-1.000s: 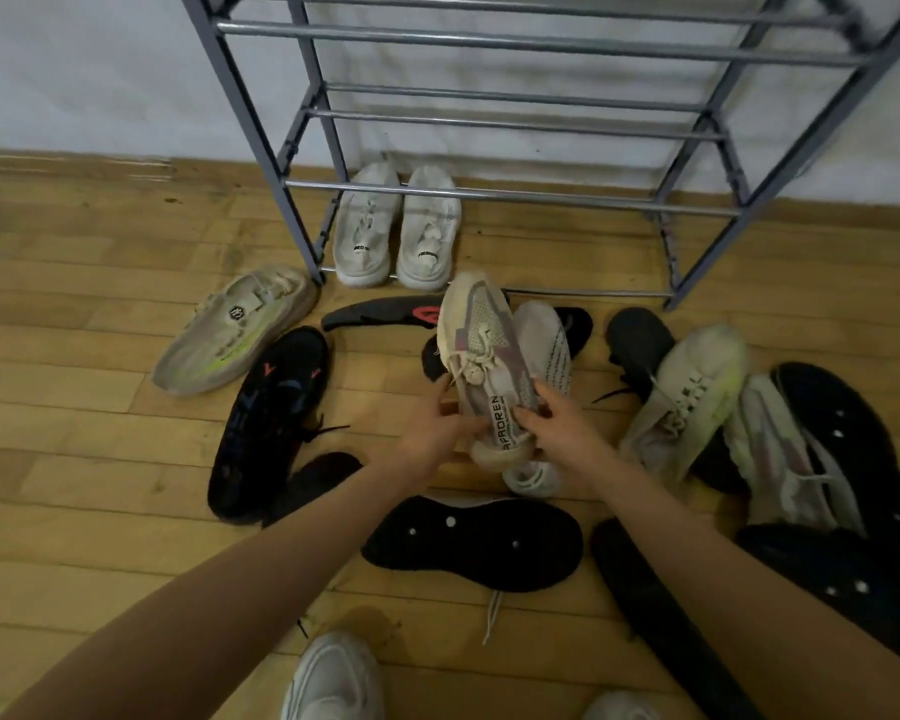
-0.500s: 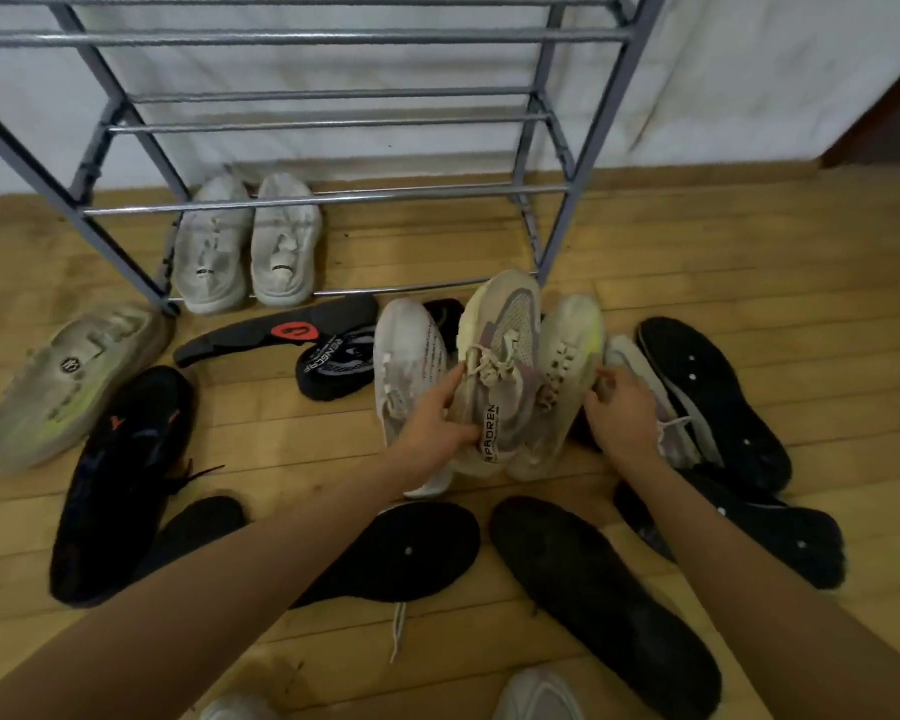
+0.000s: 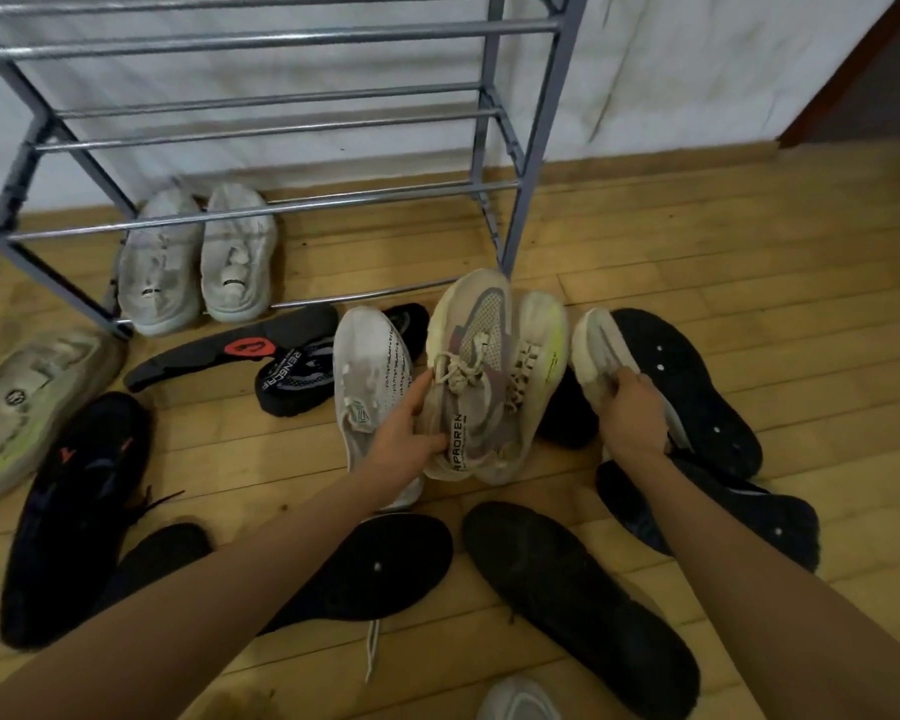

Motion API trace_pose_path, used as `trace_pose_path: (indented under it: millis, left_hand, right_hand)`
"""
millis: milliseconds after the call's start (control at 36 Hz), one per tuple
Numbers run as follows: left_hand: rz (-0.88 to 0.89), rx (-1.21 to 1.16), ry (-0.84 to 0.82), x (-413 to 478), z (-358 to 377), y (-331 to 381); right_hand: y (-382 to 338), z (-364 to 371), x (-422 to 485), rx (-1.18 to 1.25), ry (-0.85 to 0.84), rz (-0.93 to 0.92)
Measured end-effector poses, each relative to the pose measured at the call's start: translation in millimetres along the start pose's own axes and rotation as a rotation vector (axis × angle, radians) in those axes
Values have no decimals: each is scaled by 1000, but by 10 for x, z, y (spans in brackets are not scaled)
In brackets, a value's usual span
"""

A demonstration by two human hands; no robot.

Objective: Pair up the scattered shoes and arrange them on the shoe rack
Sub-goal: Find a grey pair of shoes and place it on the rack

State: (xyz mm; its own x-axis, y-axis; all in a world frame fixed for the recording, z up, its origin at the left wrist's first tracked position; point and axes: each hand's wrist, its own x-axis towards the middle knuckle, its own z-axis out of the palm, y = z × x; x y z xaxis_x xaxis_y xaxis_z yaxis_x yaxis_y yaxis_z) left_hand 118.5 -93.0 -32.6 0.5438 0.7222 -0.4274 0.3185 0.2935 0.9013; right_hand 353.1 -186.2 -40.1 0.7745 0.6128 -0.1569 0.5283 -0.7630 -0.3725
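Observation:
My left hand (image 3: 404, 436) grips a beige and mauve knit sneaker (image 3: 471, 366) lettered down its side, held toe-up above the floor. My right hand (image 3: 627, 415) is closed on the matching beige sneaker (image 3: 596, 345), which lies among the black shoes to the right. A cream sneaker with a neon yellow edge (image 3: 539, 356) lies between the two. A white knit sneaker (image 3: 367, 376) rests left of my left hand. The grey metal shoe rack (image 3: 281, 127) stands against the wall, with a pair of white sneakers (image 3: 198, 257) on the floor under its lowest bars.
Several black shoes lie sole-up around my arms, one (image 3: 687, 387) at the right and one (image 3: 572, 600) near my right forearm. A black sandal with a red logo (image 3: 235, 348) and a grey-green sneaker (image 3: 27, 402) lie at the left. Bare wooden floor stretches right of the rack.
My right hand let go of the lettered sneaker, moved right and closed on the matching beige sneaker. My left hand kept hold of the first one. The view swung right.

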Motion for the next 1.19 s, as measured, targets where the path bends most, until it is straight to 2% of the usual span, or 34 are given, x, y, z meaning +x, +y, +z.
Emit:
trace_pose_path:
  millis: [194, 333, 639, 722, 806, 972, 1083, 1194]
  left_hand:
    - [29, -67, 122, -68, -195, -27]
    - [54, -157, 256, -174, -371, -31]
    - [16, -281, 433, -453, -949, -254]
    - [-16, -276, 445, -538, -1015, -349]
    - [-68, -279, 435, -577, -1054, -429]
    - [-51, -183, 406, -594, -1154, -475]
    - [-40, -153, 399, -584, -1180, -517]
    - [-26, -141, 396, -591, -1162, -542]
  right_hand:
    - [-491, -275, -74, -12, 191, -319]
    - [-1069, -297, -223, -89, 199, -567]
    - [-1878, 95, -660, -218, -181, -697]
    - [-1820, 335, -736, -247, -325, -673]
    - [-1680, 494, -859, -87, -502, -547]
    - [-1384, 621, -1016, 53, -340, -397]
    - [-1269, 642, -947, 45, -480, -242]
    - [-1264, 640, -889, 178, -631, -244]
